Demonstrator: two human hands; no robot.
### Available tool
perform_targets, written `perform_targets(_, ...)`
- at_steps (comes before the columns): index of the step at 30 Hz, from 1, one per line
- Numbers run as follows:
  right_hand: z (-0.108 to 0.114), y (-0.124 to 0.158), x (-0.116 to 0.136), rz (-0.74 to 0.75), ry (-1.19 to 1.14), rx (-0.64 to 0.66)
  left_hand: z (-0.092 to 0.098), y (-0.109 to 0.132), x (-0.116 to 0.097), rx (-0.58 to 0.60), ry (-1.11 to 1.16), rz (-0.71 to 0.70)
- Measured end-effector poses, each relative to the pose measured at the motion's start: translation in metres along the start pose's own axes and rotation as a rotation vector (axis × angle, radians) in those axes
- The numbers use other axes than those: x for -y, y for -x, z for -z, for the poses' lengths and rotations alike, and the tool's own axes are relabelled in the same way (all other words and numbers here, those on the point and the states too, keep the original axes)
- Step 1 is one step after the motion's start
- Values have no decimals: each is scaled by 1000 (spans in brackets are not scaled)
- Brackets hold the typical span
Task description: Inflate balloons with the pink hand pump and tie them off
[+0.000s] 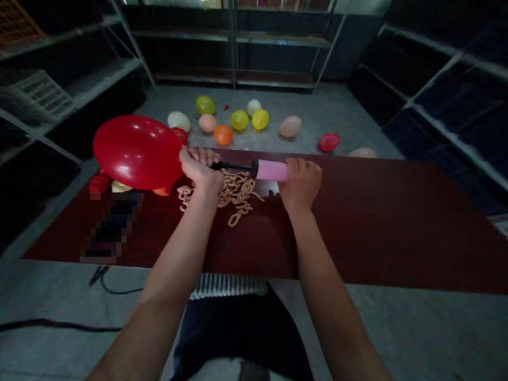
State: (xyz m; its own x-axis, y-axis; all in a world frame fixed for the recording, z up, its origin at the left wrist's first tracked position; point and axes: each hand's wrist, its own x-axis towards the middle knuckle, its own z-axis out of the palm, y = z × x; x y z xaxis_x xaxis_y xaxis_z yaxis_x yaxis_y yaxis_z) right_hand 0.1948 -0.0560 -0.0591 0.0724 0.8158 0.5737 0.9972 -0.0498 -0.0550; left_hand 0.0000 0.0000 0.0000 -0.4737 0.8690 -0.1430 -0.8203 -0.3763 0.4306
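Observation:
A large inflated red balloon (138, 152) points left, its neck at my left hand (202, 166). That hand is closed around the neck and the black end of a hand balloon pump (272, 170); its fingers hide where the two meet. From there a thin black rod runs right into the pump's pink barrel. My right hand (300, 182) wraps round the barrel's right part. The pump lies level above the dark red table (377, 222). Under it and beside my left wrist is a heap of tangled, beige, long thin balloons (238, 193), or strands like them.
A blurred-out phone-like object (113, 225) lies on the table's left. Small red balloons (100, 182) sit behind it. Several inflated balloons, among them an orange one (223, 135) and a yellow one (261, 119), lie on the floor beyond. Metal shelves (234, 37) stand around.

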Motion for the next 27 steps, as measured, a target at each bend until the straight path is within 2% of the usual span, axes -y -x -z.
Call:
perform_targets(9, 8, 5, 21, 100, -67, 149, 2, 16, 18, 26, -103, 60)
perform_targets(16, 3, 8, 26, 96, -96, 152, 3, 16, 18, 9, -141, 79)
perform_targets(27, -5, 3, 24, 137, -73, 118, 0, 10, 11, 24, -149, 18)
